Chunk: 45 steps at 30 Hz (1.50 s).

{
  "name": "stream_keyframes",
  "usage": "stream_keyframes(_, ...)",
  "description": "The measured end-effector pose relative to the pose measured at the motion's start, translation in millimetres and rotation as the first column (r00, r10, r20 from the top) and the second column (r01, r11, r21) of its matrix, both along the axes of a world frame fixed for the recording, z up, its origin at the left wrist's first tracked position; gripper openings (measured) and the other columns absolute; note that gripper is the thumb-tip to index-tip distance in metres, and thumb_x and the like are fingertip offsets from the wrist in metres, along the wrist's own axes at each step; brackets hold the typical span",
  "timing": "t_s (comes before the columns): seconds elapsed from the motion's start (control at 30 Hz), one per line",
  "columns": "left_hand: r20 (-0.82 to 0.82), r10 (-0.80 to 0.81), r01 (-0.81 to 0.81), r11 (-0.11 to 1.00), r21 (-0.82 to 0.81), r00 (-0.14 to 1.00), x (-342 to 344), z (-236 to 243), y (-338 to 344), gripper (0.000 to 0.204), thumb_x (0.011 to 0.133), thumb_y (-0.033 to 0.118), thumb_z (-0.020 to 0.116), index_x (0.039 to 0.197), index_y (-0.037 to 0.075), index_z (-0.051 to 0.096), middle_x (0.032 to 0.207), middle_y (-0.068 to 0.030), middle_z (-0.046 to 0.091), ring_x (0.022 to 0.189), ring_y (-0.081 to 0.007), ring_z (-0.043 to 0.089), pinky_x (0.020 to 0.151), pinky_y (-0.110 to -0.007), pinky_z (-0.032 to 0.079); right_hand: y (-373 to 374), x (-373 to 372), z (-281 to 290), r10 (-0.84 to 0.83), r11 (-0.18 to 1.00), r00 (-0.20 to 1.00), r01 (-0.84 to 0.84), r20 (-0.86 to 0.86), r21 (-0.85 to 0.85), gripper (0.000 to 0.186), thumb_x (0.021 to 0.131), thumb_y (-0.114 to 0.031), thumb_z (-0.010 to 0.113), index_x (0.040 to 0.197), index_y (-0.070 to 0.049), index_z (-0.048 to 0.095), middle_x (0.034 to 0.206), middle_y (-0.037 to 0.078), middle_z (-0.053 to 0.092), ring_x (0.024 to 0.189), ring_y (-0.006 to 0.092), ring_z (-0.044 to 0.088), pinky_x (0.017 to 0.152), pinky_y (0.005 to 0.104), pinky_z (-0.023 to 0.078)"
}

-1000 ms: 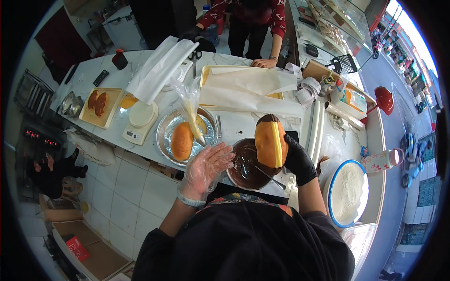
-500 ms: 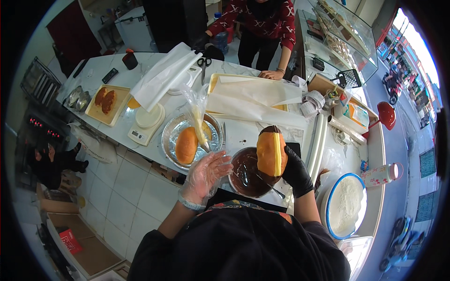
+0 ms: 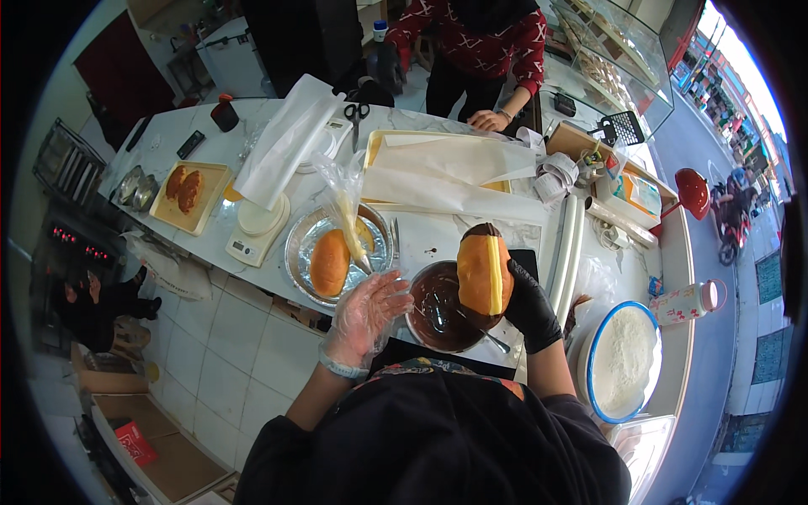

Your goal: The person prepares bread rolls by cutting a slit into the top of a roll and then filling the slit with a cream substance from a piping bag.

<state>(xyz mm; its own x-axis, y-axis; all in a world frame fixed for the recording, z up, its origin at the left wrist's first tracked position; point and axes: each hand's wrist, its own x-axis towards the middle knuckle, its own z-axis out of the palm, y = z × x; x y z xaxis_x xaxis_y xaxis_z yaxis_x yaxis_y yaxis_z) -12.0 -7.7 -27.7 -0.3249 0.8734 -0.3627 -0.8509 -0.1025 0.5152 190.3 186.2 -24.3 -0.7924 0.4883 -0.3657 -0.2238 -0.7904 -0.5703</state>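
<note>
A filled bread roll [image 3: 478, 278] with a yellow cream line along it and dark chocolate on its ends is gripped in my right hand [image 3: 532, 310], in a black glove. It is held above the right side of a bowl of melted chocolate [image 3: 438, 306], where a spoon [image 3: 497, 340] leans. My left hand [image 3: 368, 311], in a clear plastic glove, is empty with fingers spread, left of that bowl. Just beyond it, a round foil-lined pan [image 3: 303, 231] holds a plain bread roll [image 3: 329, 263] and a piping bag of yellow cream [image 3: 347, 220].
A paper-lined tray [image 3: 438, 164] lies beyond the bowl. A kitchen scale [image 3: 252, 240], scissors [image 3: 356, 118] and a tray with two browned breads [image 3: 198, 215] are to the left. At right stands a blue-rimmed tub of white powder [image 3: 623, 362]. A co-worker's hand [image 3: 489, 120] rests on the far edge.
The view has shifted slightly. The roll stays in my right hand, and my left hand keeps its spread pose. The co-worker's dark-gloved hand has risen at the far side.
</note>
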Motion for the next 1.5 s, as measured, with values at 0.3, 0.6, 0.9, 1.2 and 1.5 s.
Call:
stream_keyframes(0.3, 0.0, -0.006, 0.006, 1.0, -0.008, 1.0, 1, 4, 6, 0.039, 0.092, 0.028, 0.042, 0.113, -0.002, 0.051, 0.101, -0.0149, 0.061, 0.085, -0.026, 0.063, 0.08, -0.037, 0.051, -1, 3, -1, 0.021, 0.999, 0.999, -0.022, -0.029, -0.029, 0.044, 0.087, -0.027, 0.054, 0.119, 0.002, 0.046, 0.111, 0.013, 0.057, 0.1, 0.0224, 0.057, 0.088, 0.0343, 0.045)
stream_keyframes(0.6, -0.017, -0.026, 0.025, 1.0, -0.019, 1.0, 2, 3, 9, 0.039, 0.091, 0.029, 0.044, 0.113, -0.002, 0.051, 0.1, -0.0152, 0.06, 0.084, -0.0272, 0.062, 0.078, -0.037, 0.051, -1, 3, -2, -0.001, 0.999, 1.0, 0.001, 0.005, -0.036, 0.044, 0.087, -0.027, 0.054, 0.119, 0.002, 0.046, 0.11, 0.013, 0.057, 0.099, 0.0229, 0.057, 0.086, 0.0345, 0.046)
stream_keyframes(0.9, -0.01, -0.041, 0.041, 0.999, -0.019, 0.999, 1, 3, 11, 0.039, 0.09, 0.029, 0.045, 0.113, -0.002, 0.052, 0.1, -0.0144, 0.061, 0.084, -0.0271, 0.062, 0.081, -0.038, 0.049, -1, 2, -3, 0.009, 0.999, 1.0, -0.01, -0.024, -0.032, 0.043, 0.087, -0.026, 0.054, 0.119, 0.002, 0.047, 0.111, 0.013, 0.057, 0.099, 0.0227, 0.057, 0.087, 0.0344, 0.046)
stream_keyframes(1.2, -0.037, -0.036, 0.034, 0.999, -0.033, 0.999, -1, 4, 13, 0.038, 0.09, 0.029, 0.044, 0.112, -0.002, 0.052, 0.1, -0.0144, 0.061, 0.085, -0.0264, 0.062, 0.081, -0.037, 0.05, -1, 2, -1, 0.021, 0.998, 0.997, -0.024, -0.07, -0.049, 0.044, 0.088, -0.025, 0.053, 0.121, 0.002, 0.045, 0.113, 0.012, 0.056, 0.102, 0.022, 0.055, 0.091, 0.034, 0.043)
stream_keyframes(1.5, -0.341, 0.076, -0.082, 0.997, -0.004, 0.937, -40, 9, 42, 0.039, 0.089, 0.03, 0.046, 0.112, -0.001, 0.054, 0.099, -0.0136, 0.062, 0.084, -0.023, 0.063, 0.076, -0.034, 0.051, 3, 9, -5, 0.01, 0.998, 0.999, -0.013, -0.036, -0.063, 0.045, 0.087, -0.026, 0.054, 0.121, 0.002, 0.045, 0.113, 0.012, 0.056, 0.102, 0.0222, 0.056, 0.09, 0.0342, 0.043)
